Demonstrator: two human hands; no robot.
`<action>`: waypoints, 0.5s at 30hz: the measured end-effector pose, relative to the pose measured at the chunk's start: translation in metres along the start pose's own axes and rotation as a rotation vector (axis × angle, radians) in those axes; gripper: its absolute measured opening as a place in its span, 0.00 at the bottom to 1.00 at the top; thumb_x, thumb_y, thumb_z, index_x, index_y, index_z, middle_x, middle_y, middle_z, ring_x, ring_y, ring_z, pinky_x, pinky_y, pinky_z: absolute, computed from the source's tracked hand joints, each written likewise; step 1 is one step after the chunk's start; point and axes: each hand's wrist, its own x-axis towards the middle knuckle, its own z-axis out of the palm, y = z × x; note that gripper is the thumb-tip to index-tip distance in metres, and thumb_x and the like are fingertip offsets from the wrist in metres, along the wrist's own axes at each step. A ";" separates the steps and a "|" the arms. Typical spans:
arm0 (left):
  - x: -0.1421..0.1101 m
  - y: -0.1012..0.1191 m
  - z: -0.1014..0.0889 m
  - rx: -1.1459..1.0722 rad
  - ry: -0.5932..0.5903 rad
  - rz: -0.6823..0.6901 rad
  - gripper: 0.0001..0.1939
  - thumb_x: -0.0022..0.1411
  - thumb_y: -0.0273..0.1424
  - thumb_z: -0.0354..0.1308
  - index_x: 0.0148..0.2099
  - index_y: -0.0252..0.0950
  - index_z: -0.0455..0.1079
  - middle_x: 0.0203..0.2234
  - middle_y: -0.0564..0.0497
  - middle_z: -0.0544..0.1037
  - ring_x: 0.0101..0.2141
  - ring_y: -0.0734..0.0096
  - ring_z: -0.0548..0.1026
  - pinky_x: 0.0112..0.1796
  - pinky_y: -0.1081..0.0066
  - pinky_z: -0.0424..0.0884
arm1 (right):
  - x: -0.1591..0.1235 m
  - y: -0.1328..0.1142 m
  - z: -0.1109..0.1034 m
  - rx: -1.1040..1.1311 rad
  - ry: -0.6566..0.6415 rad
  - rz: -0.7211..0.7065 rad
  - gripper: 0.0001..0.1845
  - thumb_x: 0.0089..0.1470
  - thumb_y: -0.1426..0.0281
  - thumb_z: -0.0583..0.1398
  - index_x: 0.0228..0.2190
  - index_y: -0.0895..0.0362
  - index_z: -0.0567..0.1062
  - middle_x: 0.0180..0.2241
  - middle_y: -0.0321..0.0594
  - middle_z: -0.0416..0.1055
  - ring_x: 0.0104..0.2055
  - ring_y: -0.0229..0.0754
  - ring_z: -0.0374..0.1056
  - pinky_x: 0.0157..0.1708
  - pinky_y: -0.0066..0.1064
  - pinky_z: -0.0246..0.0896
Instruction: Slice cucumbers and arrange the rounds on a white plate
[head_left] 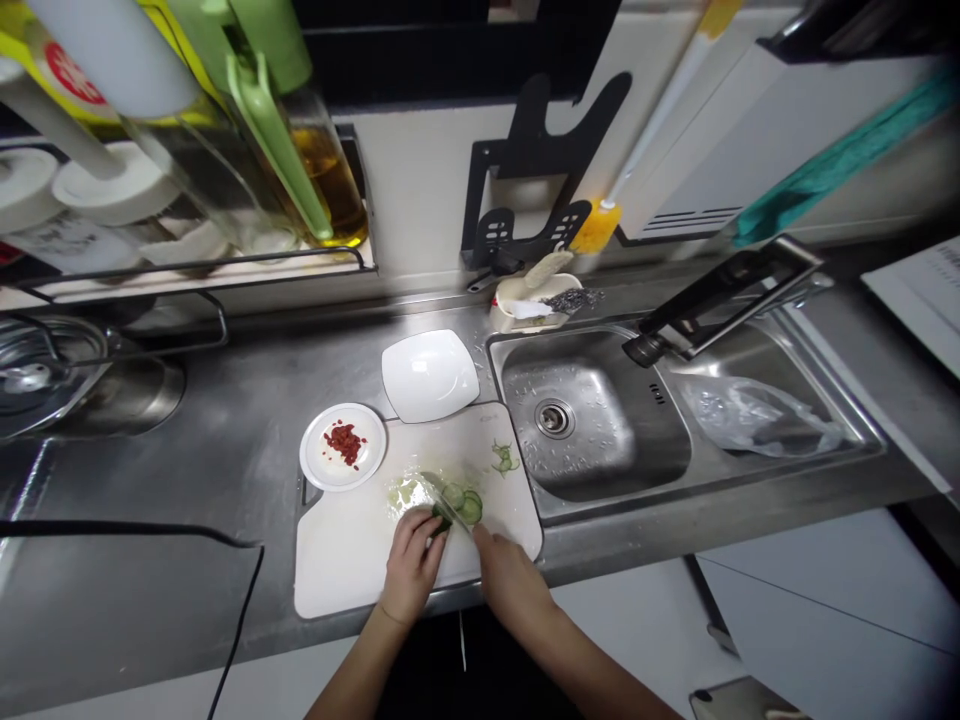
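Observation:
On a white cutting board (345,560) my left hand (415,560) is closed over a piece of cucumber (441,522), its fingertips holding it down. My right hand (514,580) is wrapped round the handle of a knife (444,502), which hides the handle. The blade slants up and left, right beside my left fingertips and against the cucumber. Several round cucumber slices (470,507) lie at the blade's right side. Thin green peelings (505,458) rest near the board's upper right corner. Wet, pale bits (405,493) are spread left of the blade.
A white plate with red pieces (343,446) overlaps the board's upper left corner. Behind the board stands a white square dish (430,376). To the right is a steel sink (600,420) with a black faucet (697,300) and a plastic bag (750,415). A black cable (135,530) crosses the counter's left.

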 end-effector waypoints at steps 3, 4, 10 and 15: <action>-0.001 0.001 -0.002 0.018 -0.014 -0.019 0.13 0.60 0.24 0.55 0.48 0.36 0.70 0.42 0.45 0.74 0.46 0.66 0.73 0.48 0.61 0.73 | -0.006 0.003 -0.004 -0.015 0.008 0.029 0.26 0.55 0.82 0.46 0.53 0.57 0.65 0.40 0.46 0.74 0.41 0.43 0.71 0.38 0.27 0.59; -0.001 0.001 -0.002 0.022 -0.012 -0.023 0.12 0.60 0.25 0.55 0.48 0.36 0.70 0.41 0.45 0.74 0.46 0.66 0.73 0.48 0.61 0.73 | -0.009 0.003 -0.005 -0.021 0.010 0.031 0.26 0.55 0.82 0.46 0.53 0.57 0.65 0.40 0.46 0.74 0.41 0.43 0.71 0.37 0.27 0.58; -0.002 0.002 -0.005 0.026 -0.004 -0.002 0.12 0.61 0.25 0.55 0.47 0.36 0.70 0.41 0.45 0.74 0.45 0.67 0.73 0.48 0.62 0.73 | -0.029 -0.001 -0.007 -0.039 -0.032 0.017 0.27 0.55 0.83 0.45 0.54 0.56 0.65 0.40 0.46 0.73 0.41 0.44 0.71 0.36 0.28 0.59; -0.003 0.001 -0.005 0.051 0.025 0.017 0.09 0.61 0.25 0.55 0.44 0.36 0.71 0.40 0.46 0.74 0.44 0.67 0.73 0.48 0.62 0.73 | -0.044 -0.004 -0.011 -0.047 -0.061 0.027 0.28 0.55 0.85 0.43 0.52 0.55 0.66 0.40 0.46 0.73 0.39 0.44 0.72 0.35 0.28 0.61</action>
